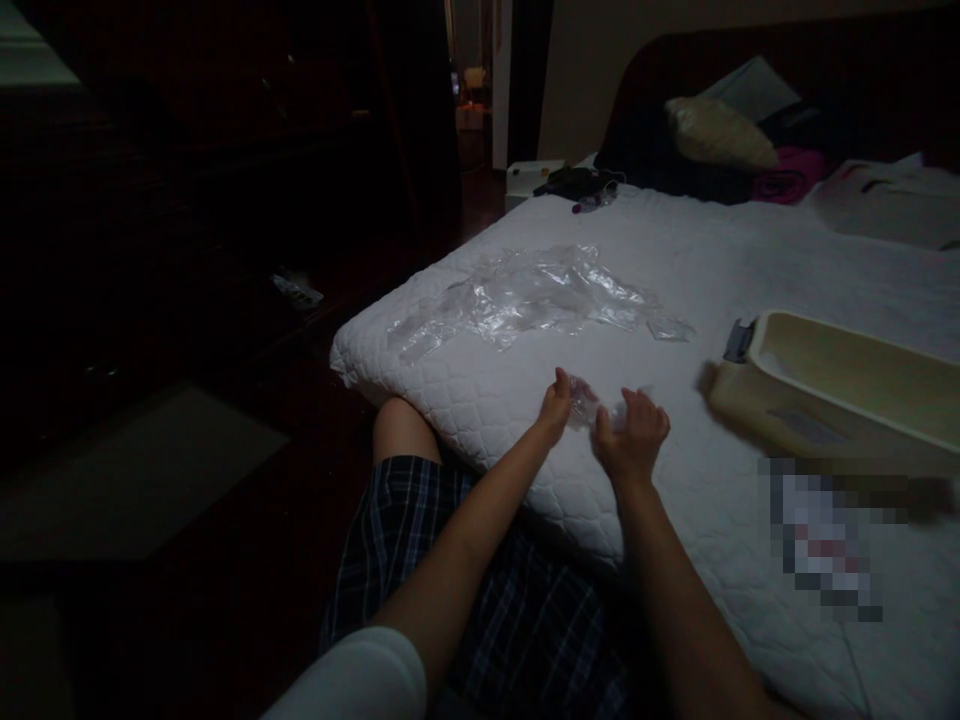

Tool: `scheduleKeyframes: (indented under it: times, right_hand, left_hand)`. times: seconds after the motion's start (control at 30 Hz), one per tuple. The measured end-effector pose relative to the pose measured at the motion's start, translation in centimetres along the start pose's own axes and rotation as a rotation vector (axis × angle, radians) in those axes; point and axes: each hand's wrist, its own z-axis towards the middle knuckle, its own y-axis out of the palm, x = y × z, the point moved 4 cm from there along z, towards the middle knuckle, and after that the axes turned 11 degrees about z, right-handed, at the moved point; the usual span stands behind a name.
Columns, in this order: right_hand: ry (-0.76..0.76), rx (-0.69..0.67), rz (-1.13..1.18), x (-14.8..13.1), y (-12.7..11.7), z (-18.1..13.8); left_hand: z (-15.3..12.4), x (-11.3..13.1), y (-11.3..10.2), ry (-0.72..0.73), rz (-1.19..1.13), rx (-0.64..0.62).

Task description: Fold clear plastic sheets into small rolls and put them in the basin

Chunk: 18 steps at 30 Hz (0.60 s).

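Clear plastic, crinkled; left hand and right hand clamped on it; quilted mattress below.

Dimly lit, with a bed backed by a dark headboard and plain wall; flanked at left by dark furniture (kind hard to tell) and reddish floor; open beyond to a lit doorway.

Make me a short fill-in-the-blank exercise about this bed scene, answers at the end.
A small clear plastic piece is held ____ the left hand and right hand.
The beige bin sits to the ____ of both hands.
The crumpled plastic lies ____ from the person than both hands.
The quilted bedding is ____ in colour.
Missing words: between, right, farther, white.
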Motion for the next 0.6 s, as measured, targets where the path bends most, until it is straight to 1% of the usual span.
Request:
scheduleKeyframes:
  times: [0.1, 0.13, 0.17, 0.2, 0.23, 0.27, 0.33, 0.4, 0.43, 0.5, 0.6]
  right_hand:
    - [-0.017, -0.082, 0.007, -0.2, 0.3, 0.1]
    - [0.000, -0.109, 0.026, -0.1, 0.4, 0.0]
    - [0.039, -0.125, 0.048, 0.0, 0.4, 0.0]
    - [0.109, -0.117, 0.069, 0.3, 0.3, 0.0]
    - [0.207, -0.080, 0.087, 0.7, 0.1, -0.1]
    - [0.325, -0.014, 0.102, 1.2, -0.2, -0.3]
    - [0.562, 0.162, 0.126, 2.0, -1.0, -0.8]
    - [0.715, 0.306, 0.144, 2.5, -1.6, -1.2]
    - [0.747, 0.349, 0.148, 2.7, -1.8, -1.3]
    - [0.758, 0.393, 0.146, 2.7, -2.0, -1.3]
    - [0.742, 0.370, 0.156, 2.7, -2.0, -1.2]
  left_hand:
    - [0.1, -0.2, -0.1, -0.035, -0.044, 0.012]
    - [0.1, -0.2, -0.2, -0.041, -0.063, 0.016]
    - [0.1, -0.3, -0.3, -0.034, -0.082, 0.013]
    - [0.0, -0.3, -0.4, -0.015, -0.099, 0.000]
    - [-0.1, -0.2, -0.4, 0.011, -0.108, -0.021]
    - [-0.2, -0.2, -0.4, 0.039, -0.111, -0.047]
    - [-0.2, -0.2, -0.1, 0.068, -0.100, -0.102]
    - [-0.2, -0.3, 0.3, 0.050, -0.066, -0.146]
    - [-0.2, -0.3, 0.6, 0.044, -0.040, -0.167]
    - [-0.2, -0.2, 1.1, 0.056, 0.030, -0.214]
    - [-0.7, 0.0, 1.6, 0.103, 0.137, -0.273]
